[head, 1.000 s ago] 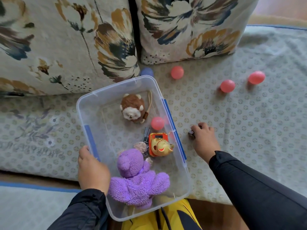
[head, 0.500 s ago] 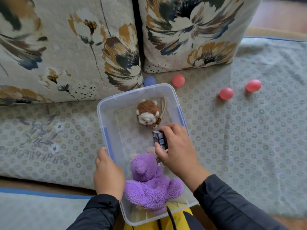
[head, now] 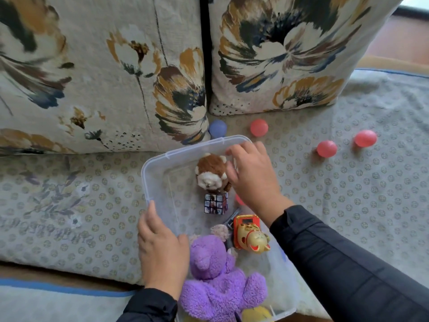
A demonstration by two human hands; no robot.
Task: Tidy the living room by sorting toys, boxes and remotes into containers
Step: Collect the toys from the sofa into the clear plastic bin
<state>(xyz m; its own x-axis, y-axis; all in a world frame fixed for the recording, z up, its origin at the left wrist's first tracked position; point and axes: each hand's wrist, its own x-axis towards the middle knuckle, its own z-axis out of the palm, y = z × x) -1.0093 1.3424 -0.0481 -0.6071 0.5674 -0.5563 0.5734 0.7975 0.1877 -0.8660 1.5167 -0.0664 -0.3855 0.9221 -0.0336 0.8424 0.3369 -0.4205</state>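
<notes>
A clear plastic bin (head: pixel 151 180) sits on the sofa seat. Inside lie a brown and white plush (head: pixel 210 174), a small picture cube (head: pixel 215 203), a gold and red cat figure (head: pixel 250 235), a purple plush bear (head: pixel 218 277) and a partly hidden pink ball (head: pixel 239 200). My left hand (head: pixel 161 249) grips the bin's left rim. My right hand (head: pixel 251 176) hovers over the bin's far right corner, fingers loosely spread, holding nothing. On the seat beyond lie three pink balls (head: pixel 259 127), (head: pixel 326 148), (head: pixel 365 138) and a blue ball (head: pixel 217 129).
Two floral cushions (head: pixel 97 73) (head: pixel 290 52) stand against the sofa back right behind the bin. The patterned seat cover (head: pixel 359 205) stretches to the right. A blue-edged mat (head: pixel 46 303) lies on the floor at lower left.
My right hand carried the picture cube from the seat into the bin, let it go and lifted toward the bin's far right corner. The view shifted, with the bin now lower right.
</notes>
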